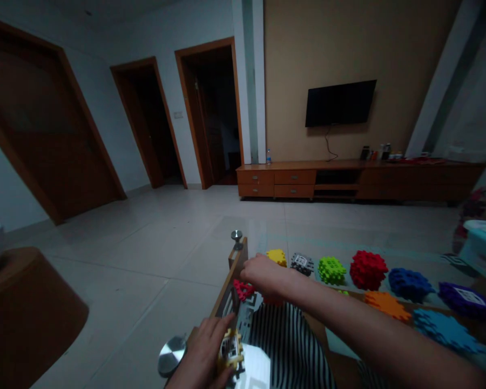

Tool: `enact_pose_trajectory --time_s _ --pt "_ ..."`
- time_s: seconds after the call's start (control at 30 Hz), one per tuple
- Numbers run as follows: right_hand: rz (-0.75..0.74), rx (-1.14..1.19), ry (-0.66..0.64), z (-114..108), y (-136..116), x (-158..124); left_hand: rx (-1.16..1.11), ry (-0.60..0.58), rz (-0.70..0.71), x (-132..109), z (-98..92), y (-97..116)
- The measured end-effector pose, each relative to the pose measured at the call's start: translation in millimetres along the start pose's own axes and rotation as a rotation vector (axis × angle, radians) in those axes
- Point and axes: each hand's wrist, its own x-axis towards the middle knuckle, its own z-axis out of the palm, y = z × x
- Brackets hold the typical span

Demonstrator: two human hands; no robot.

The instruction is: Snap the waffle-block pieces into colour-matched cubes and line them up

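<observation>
My left hand [204,348] is at the lower middle, its fingers and thumb closed around a pale yellow block of notched interlocking pieces [231,351]. Beside that block is a white object [257,367], partly cut off by the frame's bottom edge. Stretched across the table's left end is my right arm. My right hand [258,273] has its fingers curled down at a red notched interlocking piece [243,290]; the fingertips are partly hidden. Just past this hand sit a yellow notched block [277,256] and a grey one [302,263].
Green [332,269], red [368,269], blue [410,284] and purple [467,300] notched blocks stand in a row. Nearer lie orange [386,306] and light blue [445,328] ones. Metal knobs [236,237] top the table's left edge. A light-blue-lidded box [484,246] is at the right.
</observation>
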Motion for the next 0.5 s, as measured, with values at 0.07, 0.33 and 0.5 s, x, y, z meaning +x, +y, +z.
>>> enact_pose_trajectory --time_s 0.07,0.33,0.5 --pt "0.025 0.001 0.048 -9.7 9.5 -27.8 -0.025 -0.049 -0.017 16.3 -14.2 15.1" --pt "0.167 0.255 0.276 16.7 9.7 -181.8 0.068 0.007 0.008 92.1 -51.0 22.2" --pt "0.174 0.156 0.337 65.3 11.5 -249.7 0.135 -0.013 0.026 142.0 -43.4 14.4"
